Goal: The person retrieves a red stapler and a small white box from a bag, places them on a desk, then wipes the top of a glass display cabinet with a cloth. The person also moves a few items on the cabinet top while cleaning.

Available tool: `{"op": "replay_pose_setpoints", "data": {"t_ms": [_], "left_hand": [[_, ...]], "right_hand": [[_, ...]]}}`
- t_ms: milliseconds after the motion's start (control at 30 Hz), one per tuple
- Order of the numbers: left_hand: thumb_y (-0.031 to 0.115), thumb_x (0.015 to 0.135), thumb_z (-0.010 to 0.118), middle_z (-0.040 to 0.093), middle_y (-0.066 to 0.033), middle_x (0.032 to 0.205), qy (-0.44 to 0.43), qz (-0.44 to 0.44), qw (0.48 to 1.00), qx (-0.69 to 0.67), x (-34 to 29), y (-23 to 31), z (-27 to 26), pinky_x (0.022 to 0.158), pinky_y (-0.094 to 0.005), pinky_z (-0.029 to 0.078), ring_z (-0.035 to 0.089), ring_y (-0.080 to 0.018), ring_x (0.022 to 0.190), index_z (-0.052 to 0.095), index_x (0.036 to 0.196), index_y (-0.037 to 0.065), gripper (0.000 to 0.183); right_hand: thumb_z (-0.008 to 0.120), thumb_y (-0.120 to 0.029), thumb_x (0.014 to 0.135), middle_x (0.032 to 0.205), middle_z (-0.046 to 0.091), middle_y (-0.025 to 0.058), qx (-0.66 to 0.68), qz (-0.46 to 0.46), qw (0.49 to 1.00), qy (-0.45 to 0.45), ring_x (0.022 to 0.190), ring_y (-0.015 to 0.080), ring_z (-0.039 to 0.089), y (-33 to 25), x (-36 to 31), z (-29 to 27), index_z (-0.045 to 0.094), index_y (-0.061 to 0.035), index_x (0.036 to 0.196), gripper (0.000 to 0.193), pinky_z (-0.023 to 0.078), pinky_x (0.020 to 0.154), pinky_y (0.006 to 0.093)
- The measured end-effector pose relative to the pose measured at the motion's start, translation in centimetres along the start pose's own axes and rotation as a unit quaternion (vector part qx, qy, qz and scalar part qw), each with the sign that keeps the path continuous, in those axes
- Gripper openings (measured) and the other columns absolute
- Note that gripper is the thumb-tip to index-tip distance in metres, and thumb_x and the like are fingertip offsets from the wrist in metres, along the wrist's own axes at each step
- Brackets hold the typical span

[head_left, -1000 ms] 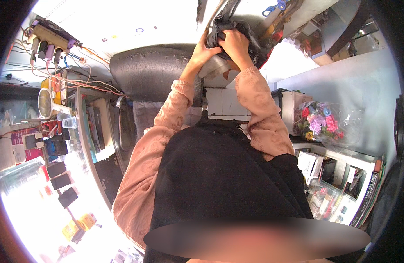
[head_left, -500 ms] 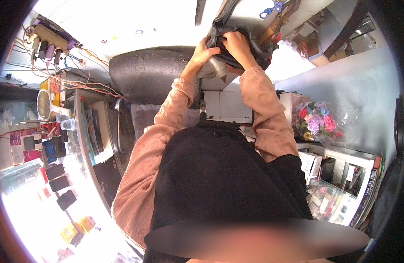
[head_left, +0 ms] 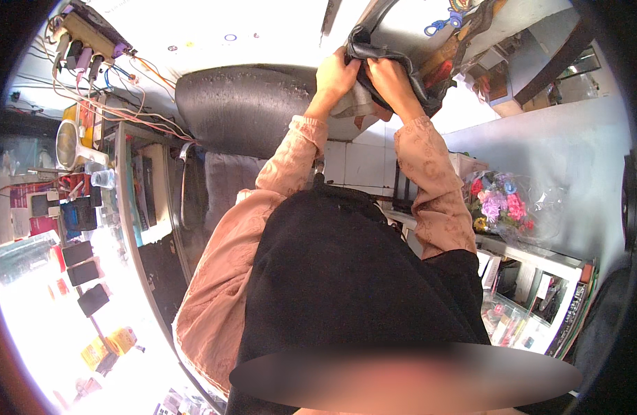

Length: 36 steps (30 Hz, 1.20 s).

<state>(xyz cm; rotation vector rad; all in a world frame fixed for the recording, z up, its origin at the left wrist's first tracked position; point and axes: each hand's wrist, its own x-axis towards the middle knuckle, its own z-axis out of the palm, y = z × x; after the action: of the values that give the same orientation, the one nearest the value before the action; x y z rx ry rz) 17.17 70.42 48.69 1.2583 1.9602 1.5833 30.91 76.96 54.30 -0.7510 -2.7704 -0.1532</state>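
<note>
1. At the far left, a glass-fronted display counter (head_left: 128, 228) holds small dark boxes and yellow packets, with a tangle of coloured cables and a beige power strip (head_left: 83, 38) above it. None of this is touched.
2. Next comes a large black padded chair back (head_left: 246, 104), glossy and worn. It sits just beside the raised arms and, as far as can be seen, neither hand rests on it.
3. The left hand (head_left: 336, 72), on a pink patterned sleeve, is lifted to the top of the view. Its fingers are curled tight and pinch the edge of a dark grey-black folded cloth or leather-like piece (head_left: 394, 59). A paler lining shows just below the knuckles.
4. The right hand (head_left: 391, 79) is close beside it, almost touching, fingers bent and pressed together into the same dark piece, gripping a fold from the other side.
5. The dark piece is held up in the air between both hands, well above the lap in its black garment, with part of it draping to the right.
6. As a judgement: the piece is firmly in hand and bunched rather than spread, so the handling looks under way but not finished. Whether it is being opened or folded cannot be told.
7. At the right, a bunch of pink and purple artificial flowers (head_left: 498, 204) stands on a white shelf unit (head_left: 540, 259).
</note>
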Motion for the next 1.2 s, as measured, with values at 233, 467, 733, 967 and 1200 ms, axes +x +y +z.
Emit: {"op": "replay_pose_setpoints", "data": {"t_ms": [233, 467, 733, 967, 1200], "left_hand": [[0.027, 0.083, 0.068, 0.072, -0.0257, 0.089, 0.01, 0.044, 0.993, 0.109, 1.7, 0.1, 0.4, 0.079, -0.0504, 0.057, 0.071, -0.0452, 0.089, 0.071, 0.103, 0.001, 0.033], [0.027, 0.081, 0.069, 0.073, -0.0248, 0.091, 0.002, 0.02, 0.988, 0.151, 2.0, -0.4, 0.5, 0.081, -0.0508, 0.058, 0.071, -0.0447, 0.09, 0.072, 0.102, 0.003, 0.031], [0.028, 0.084, 0.069, 0.073, -0.0252, 0.099, 0.003, 0.018, 0.985, 0.17, 4.8, -2.3, -0.8, 0.086, -0.0517, 0.056, 0.07, -0.0442, 0.099, 0.071, 0.111, 0.005, 0.035], [0.037, 0.085, 0.071, 0.073, -0.0253, 0.101, -0.026, 0.028, 0.994, 0.099, 2.6, -1.7, -1.7, 0.088, -0.0486, 0.055, 0.07, -0.0435, 0.098, 0.068, 0.114, 0.002, 0.045], [0.051, 0.079, 0.086, 0.076, -0.0158, 0.112, 0.011, 0.046, 0.999, 0.002, -0.5, -0.5, -2.6, 0.09, -0.0384, 0.056, 0.074, -0.0287, 0.103, 0.067, 0.122, 0.003, 0.067]], "right_hand": [[0.058, -0.001, 0.089, 0.086, 0.072, 0.0252, -0.095, -0.018, 0.994, 0.042, 0.077, 0.035, 0.076, -0.3, -0.1, 0.3, 0.07, 0.0061, 0.095, 0.015, 0.062, 0.065, 0.0418], [0.058, -0.005, 0.093, 0.091, 0.07, 0.0258, -0.099, -0.002, 0.994, 0.035, 0.076, 0.0375, 0.074, -1.2, 0.1, 0.1, 0.066, 0.0075, 0.103, 0.018, 0.061, 0.066, 0.0456], [0.067, -0.019, 0.094, 0.087, 0.066, 0.0177, 0.052, -0.026, 0.98, 0.192, 0.073, 0.0368, 0.07, -1.5, -0.7, -4.1, 0.059, -0.0023, 0.091, 0.019, 0.058, 0.063, 0.0459], [0.074, -0.005, 0.091, 0.085, 0.075, 0.0091, 0.425, 0.136, 0.887, 0.117, 0.08, 0.0136, 0.075, 1.6, -2.4, -7.7, 0.07, 0.0017, 0.11, 0.02, 0.057, 0.066, 0.0271], [0.062, -0.005, 0.102, 0.094, 0.074, 0.0176, 0.532, 0.103, 0.794, 0.276, 0.081, 0.0227, 0.075, 2.0, -5.4, -7.0, 0.06, 0.0101, 0.12, 0.024, 0.061, 0.074, 0.031]]}}
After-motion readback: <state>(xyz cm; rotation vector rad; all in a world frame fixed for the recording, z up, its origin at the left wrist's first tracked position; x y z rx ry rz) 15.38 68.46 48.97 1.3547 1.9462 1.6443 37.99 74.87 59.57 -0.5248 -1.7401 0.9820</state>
